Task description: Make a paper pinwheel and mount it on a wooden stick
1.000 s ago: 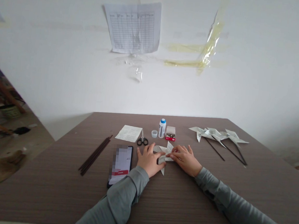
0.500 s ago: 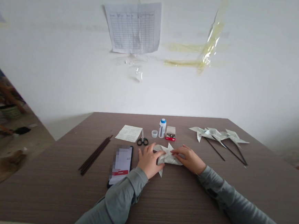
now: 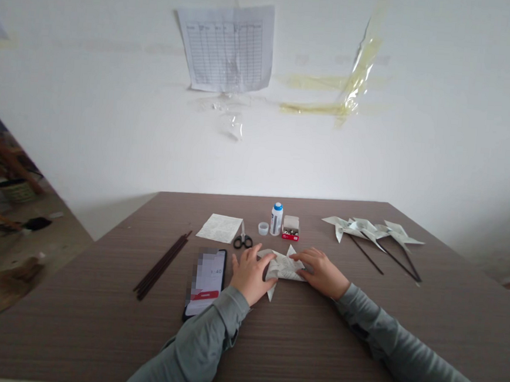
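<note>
A folded paper pinwheel (image 3: 285, 267) with printed text lies on the table between my hands. My left hand (image 3: 251, 275) is curved around its left side, thumb and fingers gripping the paper. On the right side, my right hand (image 3: 321, 273) pinches the paper's edge between thumb and fingers. One pointed corner sticks up at the back and another hangs toward me below my left thumb. Just behind my left hand lie black-handled scissors (image 3: 243, 241). A phone (image 3: 206, 284) with a lit screen lies to the left of my left forearm.
On the brown table (image 3: 313, 348) are dark sticks (image 3: 163, 266), a sheet of paper (image 3: 219, 228), a small clear cup (image 3: 263, 229), a white bottle with blue cap (image 3: 276, 219) and a red box of small metal pieces (image 3: 291, 229). Several paper pinwheels (image 3: 367, 229) on sticks lie right.
The paper pinwheel and both hands have shifted slightly left. My right fingers have moved from its middle to its right edge, with the thumb now showing lower.
</note>
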The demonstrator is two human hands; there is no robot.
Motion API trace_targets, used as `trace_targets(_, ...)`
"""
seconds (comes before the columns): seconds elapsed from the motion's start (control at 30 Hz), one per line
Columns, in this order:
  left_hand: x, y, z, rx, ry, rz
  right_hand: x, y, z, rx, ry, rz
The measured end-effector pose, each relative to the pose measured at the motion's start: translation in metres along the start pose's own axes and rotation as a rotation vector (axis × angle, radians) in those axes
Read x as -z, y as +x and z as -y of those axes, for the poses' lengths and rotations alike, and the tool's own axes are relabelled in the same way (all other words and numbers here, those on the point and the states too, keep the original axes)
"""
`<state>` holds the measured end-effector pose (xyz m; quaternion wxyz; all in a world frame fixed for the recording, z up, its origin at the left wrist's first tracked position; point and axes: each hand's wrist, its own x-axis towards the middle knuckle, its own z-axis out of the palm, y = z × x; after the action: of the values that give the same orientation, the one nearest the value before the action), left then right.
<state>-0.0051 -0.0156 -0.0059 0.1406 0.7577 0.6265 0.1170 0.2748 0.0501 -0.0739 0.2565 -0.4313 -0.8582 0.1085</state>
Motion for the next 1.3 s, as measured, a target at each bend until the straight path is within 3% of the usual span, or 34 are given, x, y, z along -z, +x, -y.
trace_targets(0.27, -0.003, -0.001, 0.009, 0.016, 0.082, -0.075, 0.003, -0.004, 0.003, -0.041, -0.056, 0.122)
trace_targets(0.53, -0.024, 0.005, 0.026, -0.061, 0.106, -0.241, 0.005, -0.001, 0.011, -0.09, -0.182, 0.027)
trace_targets(0.73, -0.032, 0.005, 0.031, -0.089, 0.072, -0.293, 0.008, -0.001, 0.018, -0.129, -0.196, 0.071)
trace_targets(0.9, -0.029, -0.003, 0.027, -0.095, 0.074, -0.238, 0.002, -0.002, 0.015, -0.119, -0.187, 0.051)
trace_targets(1.1, -0.014, -0.013, 0.016, -0.057, 0.097, -0.082, -0.006, -0.003, 0.004, -0.076, -0.141, -0.003)
trace_targets(1.3, -0.005, -0.016, 0.01, -0.036, 0.102, -0.061, -0.001, 0.012, 0.0, -0.032, -0.077, -0.138)
